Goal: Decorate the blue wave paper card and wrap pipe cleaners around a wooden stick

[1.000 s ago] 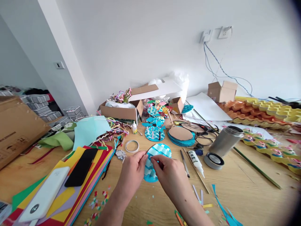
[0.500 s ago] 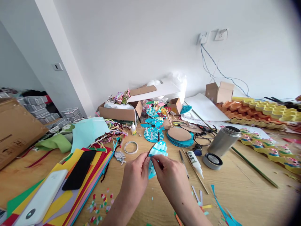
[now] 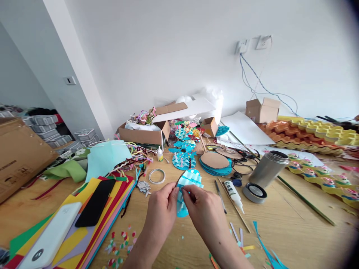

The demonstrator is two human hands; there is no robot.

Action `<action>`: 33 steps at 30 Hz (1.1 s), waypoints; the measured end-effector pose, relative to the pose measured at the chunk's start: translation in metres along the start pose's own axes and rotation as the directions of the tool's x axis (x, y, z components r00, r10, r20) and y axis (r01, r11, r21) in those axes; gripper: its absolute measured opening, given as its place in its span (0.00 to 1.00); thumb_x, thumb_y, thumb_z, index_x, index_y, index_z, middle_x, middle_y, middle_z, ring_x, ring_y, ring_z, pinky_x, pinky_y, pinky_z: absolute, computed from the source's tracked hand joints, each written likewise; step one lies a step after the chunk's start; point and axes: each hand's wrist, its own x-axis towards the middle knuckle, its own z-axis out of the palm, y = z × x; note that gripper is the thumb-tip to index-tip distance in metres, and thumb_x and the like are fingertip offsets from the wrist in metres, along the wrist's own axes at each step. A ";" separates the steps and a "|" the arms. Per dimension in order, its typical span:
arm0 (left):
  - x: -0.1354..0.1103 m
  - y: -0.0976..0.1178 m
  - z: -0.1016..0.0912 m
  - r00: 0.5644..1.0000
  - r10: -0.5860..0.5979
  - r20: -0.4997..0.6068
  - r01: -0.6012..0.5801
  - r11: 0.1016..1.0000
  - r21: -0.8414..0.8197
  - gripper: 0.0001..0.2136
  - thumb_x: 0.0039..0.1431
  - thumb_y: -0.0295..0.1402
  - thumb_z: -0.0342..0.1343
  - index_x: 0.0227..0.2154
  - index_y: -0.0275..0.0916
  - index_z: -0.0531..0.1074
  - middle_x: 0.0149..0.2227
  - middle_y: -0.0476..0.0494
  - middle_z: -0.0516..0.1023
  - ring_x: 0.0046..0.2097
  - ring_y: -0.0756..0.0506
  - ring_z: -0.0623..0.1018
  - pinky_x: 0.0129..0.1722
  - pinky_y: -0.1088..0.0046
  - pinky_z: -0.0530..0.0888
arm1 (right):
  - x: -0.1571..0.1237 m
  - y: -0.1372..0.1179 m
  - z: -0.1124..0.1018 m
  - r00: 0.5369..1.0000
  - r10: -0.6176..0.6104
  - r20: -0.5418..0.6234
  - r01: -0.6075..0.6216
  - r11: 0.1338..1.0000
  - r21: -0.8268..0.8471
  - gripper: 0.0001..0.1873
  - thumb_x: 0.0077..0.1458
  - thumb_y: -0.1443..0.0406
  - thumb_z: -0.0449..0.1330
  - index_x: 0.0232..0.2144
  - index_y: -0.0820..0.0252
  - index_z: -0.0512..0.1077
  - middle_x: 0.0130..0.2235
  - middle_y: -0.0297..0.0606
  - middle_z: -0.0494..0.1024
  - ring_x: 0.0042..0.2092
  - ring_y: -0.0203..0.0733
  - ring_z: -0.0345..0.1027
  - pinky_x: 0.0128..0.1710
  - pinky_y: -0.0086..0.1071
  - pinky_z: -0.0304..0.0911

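Note:
Between my hands, above the wooden table, is a blue paper disc (image 3: 191,178) with wavy light-blue paper strips across it. My left hand (image 3: 162,203) grips its left edge with thumb and fingers. My right hand (image 3: 203,205) is closed in a pinch at the disc's face, close to the left thumb; whatever the fingertips pinch is too small to make out. Behind the disc lies a similar decorated blue disc (image 3: 183,160) with small ornaments. A stack of cardboard discs (image 3: 214,160) with blue undersides sits to its right.
A glue bottle (image 3: 234,196), a wooden stick (image 3: 238,213), and a metal flask (image 3: 267,168) with its lid (image 3: 254,192) beside it lie right. Left are coloured sheets (image 3: 67,239) bearing a phone (image 3: 95,203) and white power bank (image 3: 52,235). A tape roll (image 3: 156,176) and paper scraps (image 3: 120,243) lie nearby.
The strip-covered disc has turned slightly, showing a little more of its face to the right. Both hands keep nearly the same place and grip. The camera view has shifted slightly.

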 end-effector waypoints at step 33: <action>-0.001 -0.004 0.010 0.995 0.033 -0.097 -0.041 0.996 -0.079 0.17 0.62 0.41 0.43 0.30 0.36 0.72 0.22 0.48 0.70 0.25 0.50 0.68 0.25 0.78 0.64 | 0.003 -0.002 0.007 0.983 0.183 0.024 -0.183 0.950 0.251 0.12 0.56 0.63 0.54 0.28 0.57 0.76 0.21 0.34 0.77 0.22 0.37 0.68 0.24 0.26 0.53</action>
